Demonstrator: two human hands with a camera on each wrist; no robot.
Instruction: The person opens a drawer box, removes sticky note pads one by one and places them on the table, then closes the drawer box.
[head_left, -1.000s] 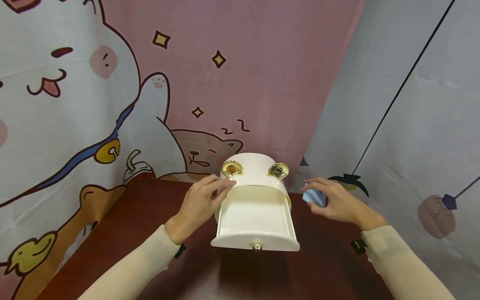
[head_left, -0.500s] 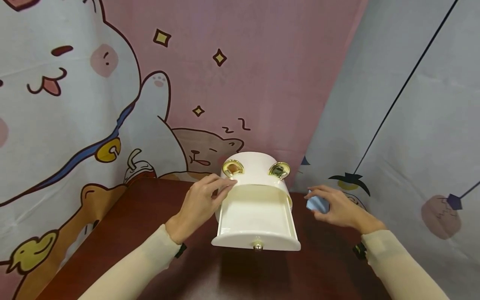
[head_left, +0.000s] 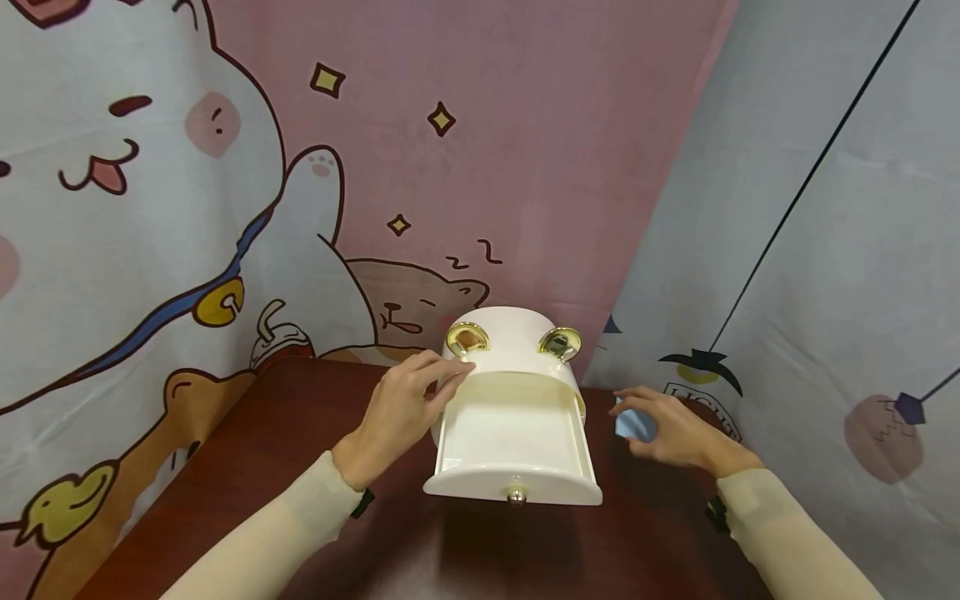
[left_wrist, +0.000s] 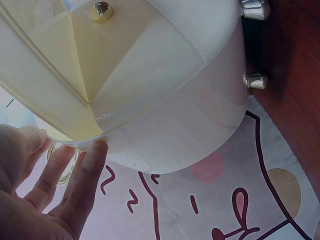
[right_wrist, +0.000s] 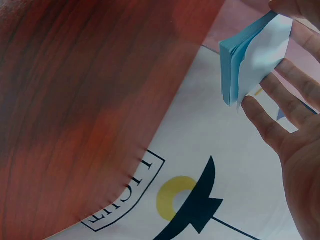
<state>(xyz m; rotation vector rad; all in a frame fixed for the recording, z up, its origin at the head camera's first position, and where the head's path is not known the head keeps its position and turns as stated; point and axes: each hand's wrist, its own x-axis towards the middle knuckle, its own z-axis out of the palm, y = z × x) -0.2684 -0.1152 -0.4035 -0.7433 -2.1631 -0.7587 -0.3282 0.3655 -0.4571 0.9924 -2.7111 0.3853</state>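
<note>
A cream-white box [head_left: 504,347] with two gold-rimmed ears stands on the table, its drawer [head_left: 513,429] pulled out with nothing inside. My left hand [head_left: 405,408] grips the box's upper left front rim with thumb and fingertips. The left wrist view shows those fingers [left_wrist: 92,165] along the rim, beside a gold ring-shaped ear [left_wrist: 62,162]. To the right of the box, my right hand [head_left: 675,427] holds a small blue sticky note pad [head_left: 634,423] between thumb and fingers. In the right wrist view the pad [right_wrist: 235,62] shows blue layered edges and a pale face.
The box and drawer rest on a dark red wooden table [head_left: 300,425]. Behind it hangs a printed cartoon cloth [head_left: 525,167], close against the table's back and right edges. A gold knob [head_left: 516,495] sits on the drawer front, and small silver feet [left_wrist: 256,81] support the box.
My right hand has moved slightly right and down with the sticky note pad, away from the box. My left hand, the box and the drawer keep their places.
</note>
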